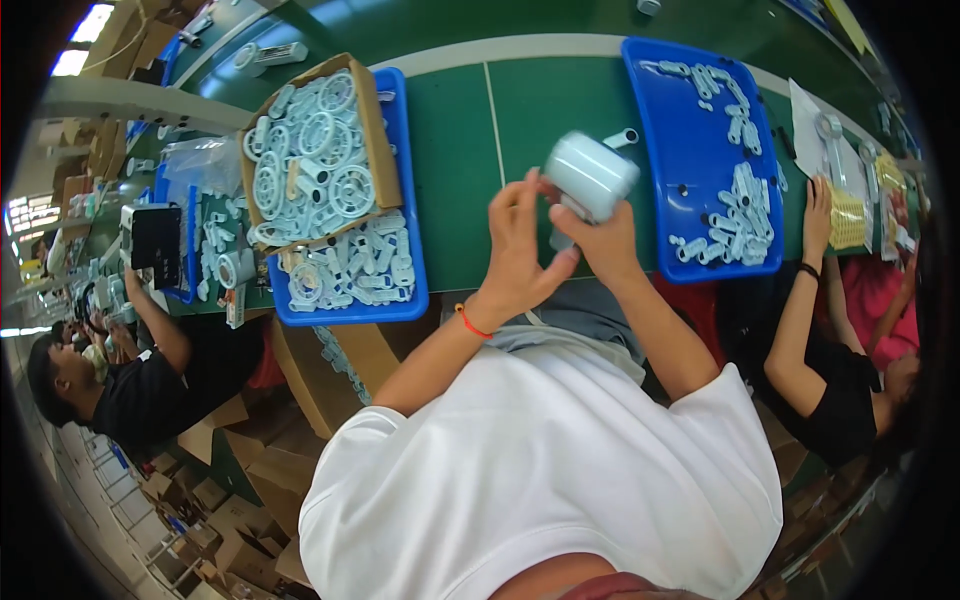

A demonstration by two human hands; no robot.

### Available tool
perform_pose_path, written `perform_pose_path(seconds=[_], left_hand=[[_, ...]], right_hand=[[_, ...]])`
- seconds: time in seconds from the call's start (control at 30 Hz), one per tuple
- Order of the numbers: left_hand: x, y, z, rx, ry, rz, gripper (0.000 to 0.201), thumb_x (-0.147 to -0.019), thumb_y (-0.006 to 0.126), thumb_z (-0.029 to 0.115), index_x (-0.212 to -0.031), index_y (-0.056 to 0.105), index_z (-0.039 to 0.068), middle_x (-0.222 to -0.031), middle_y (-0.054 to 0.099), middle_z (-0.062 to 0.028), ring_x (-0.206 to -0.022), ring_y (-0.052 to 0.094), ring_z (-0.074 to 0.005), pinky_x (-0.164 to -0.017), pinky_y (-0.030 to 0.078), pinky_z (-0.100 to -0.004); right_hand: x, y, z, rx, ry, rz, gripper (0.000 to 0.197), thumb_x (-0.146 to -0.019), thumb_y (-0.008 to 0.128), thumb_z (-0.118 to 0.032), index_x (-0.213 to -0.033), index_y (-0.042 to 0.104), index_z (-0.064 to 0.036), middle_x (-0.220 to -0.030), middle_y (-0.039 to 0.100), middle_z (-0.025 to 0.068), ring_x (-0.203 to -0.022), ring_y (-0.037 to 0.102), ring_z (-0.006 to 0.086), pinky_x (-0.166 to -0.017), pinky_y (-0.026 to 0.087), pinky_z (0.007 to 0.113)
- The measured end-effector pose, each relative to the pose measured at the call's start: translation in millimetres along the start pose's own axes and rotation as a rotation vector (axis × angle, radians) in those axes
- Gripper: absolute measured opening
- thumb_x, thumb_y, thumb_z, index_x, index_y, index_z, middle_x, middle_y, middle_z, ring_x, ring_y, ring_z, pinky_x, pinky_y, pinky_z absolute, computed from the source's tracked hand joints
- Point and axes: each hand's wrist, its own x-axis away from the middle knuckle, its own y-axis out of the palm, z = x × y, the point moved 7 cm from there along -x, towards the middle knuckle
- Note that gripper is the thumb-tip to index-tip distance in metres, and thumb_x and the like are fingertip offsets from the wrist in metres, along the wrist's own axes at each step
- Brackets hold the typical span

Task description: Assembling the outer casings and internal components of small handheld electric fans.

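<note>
While both hands meet over the green belt [470,180], they grip one pale blue housing [590,175] between them. Left hand [520,245]: fingers curled up, tips on the housing's near-left side. Right hand [600,240]: wrapped under it, thumb against its lower edge. Housing sits clear of the belt, tilted. Left of the left hand: blue tray [400,300] of small pale parts, carton [375,130] of ring parts resting on it. Right of the right hand: second tray [690,140], parts scattered. Farther right, a co-worker's hand [818,215] at a yellow basket [848,215].
</note>
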Motion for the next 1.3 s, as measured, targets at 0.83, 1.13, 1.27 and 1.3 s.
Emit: perform_pose_path(seconds=[0.83,1.13,1.27,1.3], left_hand=[[-5,-4,2,-0.62,0.124,-0.34,0.05,-0.066,0.073,0.022,-0.112,0.055,0.011,-0.109,0.055,-0.004,-0.109,0.048,-0.0235,-0.09,0.034,-0.0462],[-6,-2,3,-0.578,0.135,-0.24,0.045,-0.061,0.074,0.016,-0.104,0.059,0.011,-0.098,0.061,-0.0027,-0.097,0.052,-0.0223,-0.084,0.036,-0.0419],[-9,-2,-1,-0.575,0.105,-0.273,0.043,-0.061,0.074,0.015,-0.101,0.061,0.01,-0.097,0.062,-0.0028,-0.095,0.053,-0.0222,-0.083,0.036,-0.0411],[-8,-2,-2,-0.539,0.119,-0.256,0.043,-0.06,0.074,0.015,-0.1,0.061,0.01,-0.096,0.062,-0.0028,-0.093,0.053,-0.0222,-0.082,0.036,-0.042]], right_hand=[[14,0,-15,0.927,-0.496,-0.37,0.056,-0.066,0.07,-0.007,-0.118,0.05,-0.0045,-0.114,0.053,0.0115,-0.108,0.048,0.0287,-0.092,0.036,0.039],[17,2,-11,0.816,-0.504,-0.296,0.05,-0.065,0.069,-0.003,-0.113,0.054,-0.0035,-0.112,0.055,0.0119,-0.106,0.05,0.0302,-0.091,0.038,0.038],[14,2,-12,0.824,-0.508,-0.279,0.05,-0.065,0.068,-0.002,-0.113,0.055,-0.0037,-0.11,0.057,0.0119,-0.103,0.052,0.0303,-0.091,0.038,0.039],[13,2,-11,0.824,-0.51,-0.281,0.05,-0.065,0.068,-0.002,-0.113,0.055,-0.0037,-0.11,0.057,0.0119,-0.103,0.052,0.0303,-0.091,0.038,0.039]])
